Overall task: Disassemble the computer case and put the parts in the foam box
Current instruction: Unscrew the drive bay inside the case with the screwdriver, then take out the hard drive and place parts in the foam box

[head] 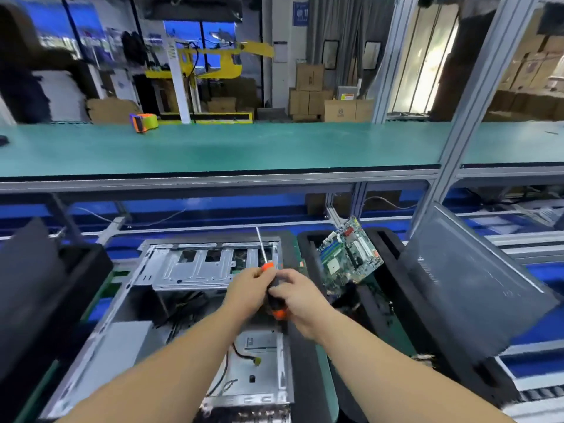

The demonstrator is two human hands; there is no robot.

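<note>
An open metal computer case point(195, 270) lies on its side in front of me, its drive cage at the far end and loose cables inside. Above it, both hands hold an orange-and-black screwdriver point(272, 293) whose shaft points up and away. My left hand point(248, 288) pinches the upper end of the handle. My right hand point(297, 296) grips the lower handle. To the right, a green motherboard point(351, 254) stands tilted in a black foam box point(308, 248).
A dark grey side panel point(476, 285) leans at the right. Black foam point(39, 279) rises at the left. A raised green shelf point(244, 148) crosses the view, carrying an orange tape dispenser point(143, 122). An aluminium post point(457, 123) stands at right.
</note>
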